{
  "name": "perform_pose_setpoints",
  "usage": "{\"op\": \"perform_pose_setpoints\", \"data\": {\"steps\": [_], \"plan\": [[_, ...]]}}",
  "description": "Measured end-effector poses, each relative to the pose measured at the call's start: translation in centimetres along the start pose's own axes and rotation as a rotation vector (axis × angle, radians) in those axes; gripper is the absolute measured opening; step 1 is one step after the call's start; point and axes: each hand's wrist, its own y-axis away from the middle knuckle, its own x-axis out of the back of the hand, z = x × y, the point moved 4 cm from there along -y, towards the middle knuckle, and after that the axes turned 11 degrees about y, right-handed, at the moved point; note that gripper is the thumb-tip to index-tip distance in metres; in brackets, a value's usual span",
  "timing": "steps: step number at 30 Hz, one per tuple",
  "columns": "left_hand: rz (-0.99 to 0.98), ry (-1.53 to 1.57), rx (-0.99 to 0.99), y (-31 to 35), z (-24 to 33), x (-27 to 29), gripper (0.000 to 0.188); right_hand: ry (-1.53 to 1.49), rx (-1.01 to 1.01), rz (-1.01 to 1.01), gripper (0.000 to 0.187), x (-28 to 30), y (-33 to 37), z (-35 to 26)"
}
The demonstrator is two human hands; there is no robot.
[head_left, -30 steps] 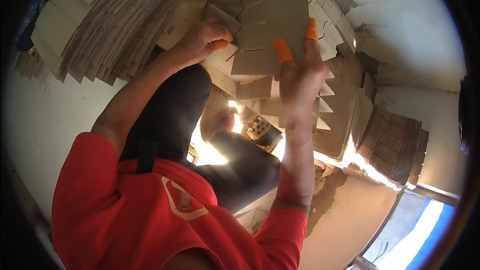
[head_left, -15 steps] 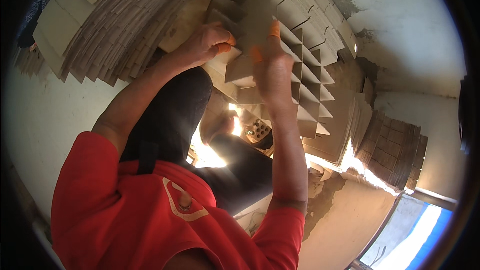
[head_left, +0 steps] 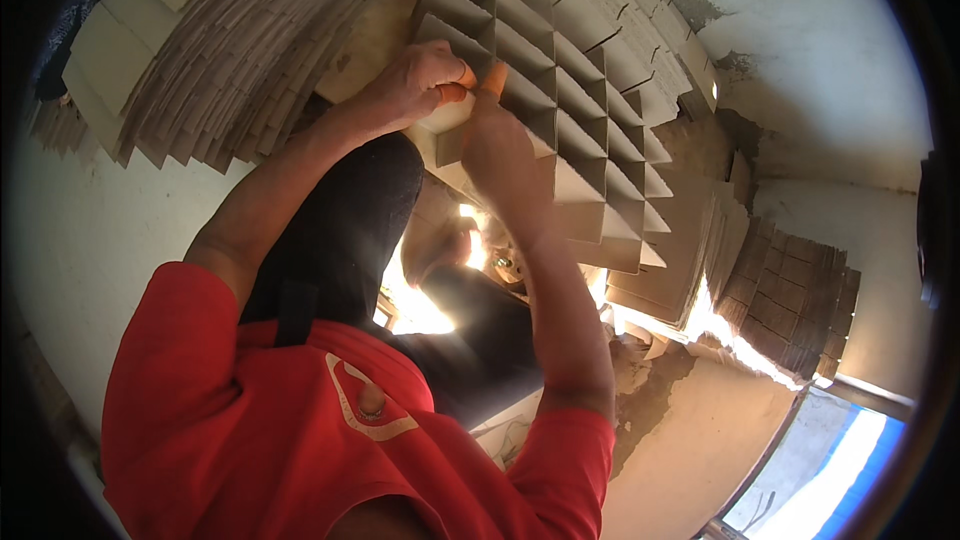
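Note:
A grid of interlocked grey-brown cardboard dividers [head_left: 575,135] stands in front of me, its strips crossing to form rows of cells. At its near left edge my left hand [head_left: 418,82] is closed, thumb and finger pinching a cardboard strip. Close beside it, my right hand [head_left: 497,135] is closed on the grid's near edge, its fingers partly hidden behind the hand. Orange covers sit on the fingertips of both hands.
A long stack of cardboard strips [head_left: 240,50] rises at the upper left. Slotted cardboard sheets [head_left: 610,15] lie beyond the grid. Another slotted stack [head_left: 780,285] is at the right, by bright light and a wall. My dark-trousered knee [head_left: 370,180] is below the left hand.
The tall strip in my right hand has gone down into the grid. That hand has moved left, next to my left hand, which has stayed nearly still.

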Motion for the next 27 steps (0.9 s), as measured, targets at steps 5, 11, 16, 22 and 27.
{"op": "perform_pose_setpoints", "data": {"steps": [5, 11, 16, 22, 27], "plan": [[-0.012, -0.048, -0.056, 0.4, -0.6, 0.5, 0.023, 0.118, -0.093, 0.028, 0.060, 3.3, 0.1, 0.1], [-0.001, -0.328, -0.405, -0.7, 1.9, 0.0, 0.056, 0.617, -0.275, 0.586, 0.075, 5.5, 0.4, 15.1], [-0.111, -0.534, -0.370, -5.0, 0.5, -0.8, 0.068, 0.141, -0.477, -0.103, 0.052, 5.0, 2.5, 18.7], [-0.408, -0.415, -0.232, -10.3, -3.8, -1.6, 0.046, 0.070, -0.207, 0.159, 0.027, 1.2, 5.4, 11.1], [-0.455, -0.432, -0.484, -11.8, -0.4, -2.1, 0.019, 0.155, -0.191, 0.177, 0.022, 3.8, 6.1, 11.4]]}}
